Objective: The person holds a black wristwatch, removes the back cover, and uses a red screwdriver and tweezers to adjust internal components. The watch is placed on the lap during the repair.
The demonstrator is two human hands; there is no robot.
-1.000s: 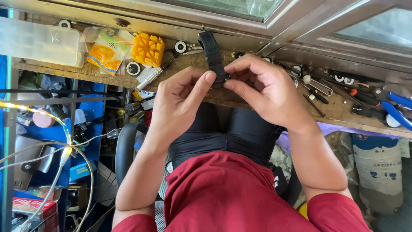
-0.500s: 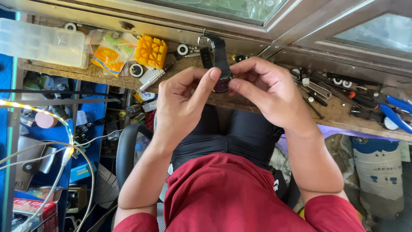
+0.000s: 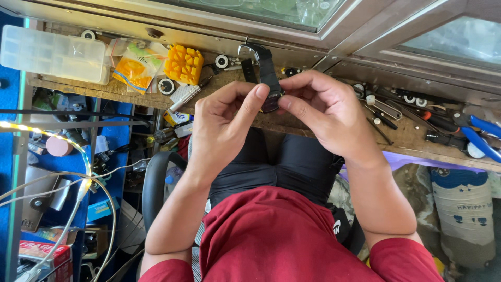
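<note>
Both hands [image 3: 271, 117] pinch watch [image 3: 267, 78] above bench edge [image 3: 313, 128].

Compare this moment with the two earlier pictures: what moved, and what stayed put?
Both hands, left hand and right hand, keep pinching the black wristwatch; its strap has swung slightly, the buckle end now clearer. The bench, yellow block and blue-handled pliers stayed put.

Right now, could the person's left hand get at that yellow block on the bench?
Probably yes: the yellow block lies uncovered just beyond the left hand, nothing between them; but that hand, with the right hand, is pinching the black watch.
</note>
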